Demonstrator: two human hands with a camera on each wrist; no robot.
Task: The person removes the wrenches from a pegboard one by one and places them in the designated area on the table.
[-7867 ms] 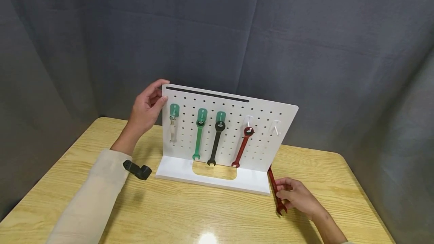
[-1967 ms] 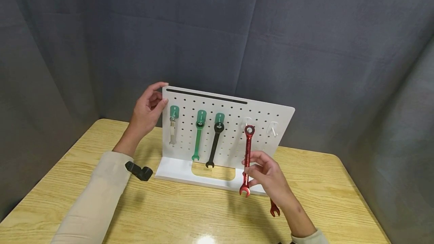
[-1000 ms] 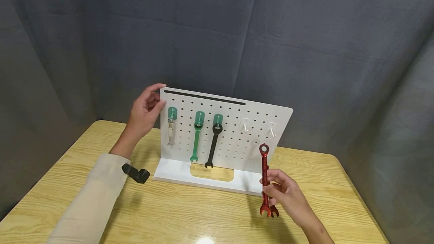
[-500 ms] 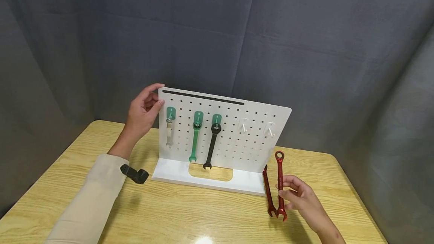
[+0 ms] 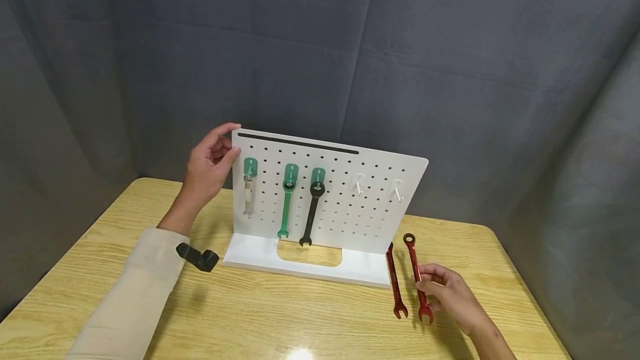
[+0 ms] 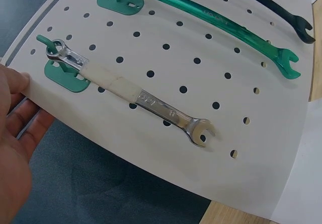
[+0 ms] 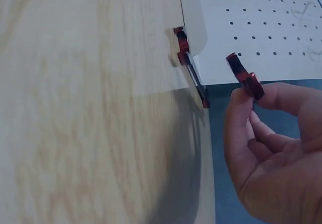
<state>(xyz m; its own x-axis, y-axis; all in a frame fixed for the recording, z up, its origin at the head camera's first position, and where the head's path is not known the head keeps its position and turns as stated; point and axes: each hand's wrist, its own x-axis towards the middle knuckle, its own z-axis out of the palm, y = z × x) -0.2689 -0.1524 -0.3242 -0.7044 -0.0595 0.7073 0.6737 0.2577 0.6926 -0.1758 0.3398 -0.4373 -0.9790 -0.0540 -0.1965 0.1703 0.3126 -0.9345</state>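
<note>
My left hand (image 5: pixel 206 166) pinches the top left corner of a white pegboard (image 5: pixel 340 204) between thumb and fingers. At the right of the board, just above the table, my right hand (image 5: pixel 452 293) pinches a red combination wrench (image 5: pixel 416 268) by its shank, ring end away from me. A second red wrench (image 5: pixel 395 282) lies on the table against the board's base. Three wrenches hang from green hooks: a silver wrench (image 6: pixel 161 108) with a pale wrap, a green wrench (image 5: pixel 286 213) and a black wrench (image 5: pixel 311 215). Two clear hooks, the left hook (image 5: pixel 358 184) and right hook (image 5: pixel 396 189), hold nothing.
The pegboard leans on its white base (image 5: pixel 365 268), which has a cut-out. Under it is a wooden table (image 5: pixel 280 315) with rounded far corners. Dark grey curtains (image 5: pixel 250 43) stand behind and at both sides. A black camera mount (image 5: pixel 198 257) sits on the left sleeve.
The red wrench hanging on the left clear hook has come off in my right hand. It has moved right and down, next to the other red wrench. My left hand stays on the pegboard.
</note>
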